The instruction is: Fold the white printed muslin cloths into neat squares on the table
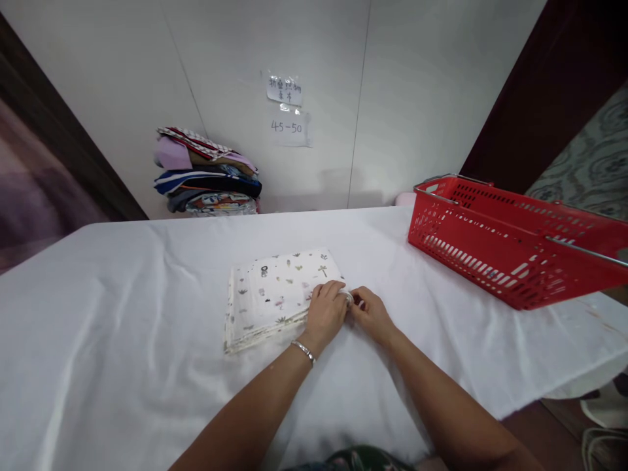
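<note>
A white cloth (275, 294) printed with small plants and animals lies folded in several layers on the white-covered table (127, 379). My left hand (327, 307) rests on its near right corner, the fingers curled over the edge. Just right of it, my right hand (370, 314) pinches the rolled or folded corner of the same cloth between thumb and fingers. The two hands are close together at that corner. A silver bracelet (305, 351) circles my left wrist. The fingertips of both hands are partly hidden.
A red plastic basket (471, 242) with metal handles stands on the table at the right. Toward the back left, a stack of folded fabrics (209, 176) sits against the pale wall (314, 39). Two paper notes (287, 127) are taped there. A dark curtain-like cloth hangs at far left.
</note>
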A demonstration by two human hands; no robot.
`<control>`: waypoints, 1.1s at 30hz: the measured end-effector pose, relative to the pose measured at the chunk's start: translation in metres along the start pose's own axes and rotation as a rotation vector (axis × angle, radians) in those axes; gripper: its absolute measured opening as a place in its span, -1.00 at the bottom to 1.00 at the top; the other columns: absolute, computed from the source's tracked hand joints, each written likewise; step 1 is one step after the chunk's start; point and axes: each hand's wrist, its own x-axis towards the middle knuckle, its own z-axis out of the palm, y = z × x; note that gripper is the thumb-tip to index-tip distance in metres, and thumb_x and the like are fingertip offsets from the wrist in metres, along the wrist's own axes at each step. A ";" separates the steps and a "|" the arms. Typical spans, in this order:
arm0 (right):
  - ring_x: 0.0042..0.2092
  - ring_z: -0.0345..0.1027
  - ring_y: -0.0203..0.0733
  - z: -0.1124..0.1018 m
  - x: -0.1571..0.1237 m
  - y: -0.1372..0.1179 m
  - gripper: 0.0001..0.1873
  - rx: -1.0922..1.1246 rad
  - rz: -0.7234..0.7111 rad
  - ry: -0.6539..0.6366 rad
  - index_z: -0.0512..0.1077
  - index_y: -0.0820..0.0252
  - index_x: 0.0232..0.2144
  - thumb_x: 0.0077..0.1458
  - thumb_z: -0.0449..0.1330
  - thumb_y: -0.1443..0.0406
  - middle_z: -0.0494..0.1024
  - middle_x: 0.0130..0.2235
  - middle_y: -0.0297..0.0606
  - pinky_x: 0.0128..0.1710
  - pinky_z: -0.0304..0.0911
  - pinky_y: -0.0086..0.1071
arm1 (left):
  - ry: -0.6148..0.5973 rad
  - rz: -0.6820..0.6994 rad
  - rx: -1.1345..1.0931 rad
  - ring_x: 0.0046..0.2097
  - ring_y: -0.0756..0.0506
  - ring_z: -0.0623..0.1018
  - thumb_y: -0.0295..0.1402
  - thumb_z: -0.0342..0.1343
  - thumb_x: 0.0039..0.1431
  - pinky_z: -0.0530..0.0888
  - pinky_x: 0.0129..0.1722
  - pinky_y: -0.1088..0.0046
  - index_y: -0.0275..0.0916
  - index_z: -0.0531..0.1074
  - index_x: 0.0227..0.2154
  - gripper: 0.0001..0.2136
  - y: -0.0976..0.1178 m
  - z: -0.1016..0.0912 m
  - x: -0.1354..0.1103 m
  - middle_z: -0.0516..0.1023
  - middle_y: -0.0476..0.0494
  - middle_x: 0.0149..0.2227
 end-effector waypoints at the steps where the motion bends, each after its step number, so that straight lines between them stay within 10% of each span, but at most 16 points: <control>1: -0.35 0.25 -0.29 0.000 0.000 0.000 -0.89 0.000 0.007 -0.001 0.36 0.14 -0.35 0.00 0.08 0.30 0.41 -0.37 -0.36 -0.41 0.15 -0.45 | -0.005 -0.002 0.002 0.00 -0.12 0.35 -0.45 -0.02 0.17 0.25 -0.03 0.26 -0.22 0.43 -0.37 -0.88 -0.001 0.000 0.000 0.44 -0.09 -0.07; 33: -0.24 0.29 -0.21 0.007 0.009 -0.019 -0.76 -0.441 -0.061 0.036 0.32 0.16 -0.21 0.07 -0.05 0.39 0.44 -0.24 -0.24 -0.31 0.12 -0.41 | -0.157 -0.099 0.209 -0.20 -0.13 0.38 -0.55 -0.09 0.13 0.29 -0.25 0.32 -0.22 0.34 -0.27 -0.83 -0.012 -0.015 -0.018 0.43 -0.12 -0.28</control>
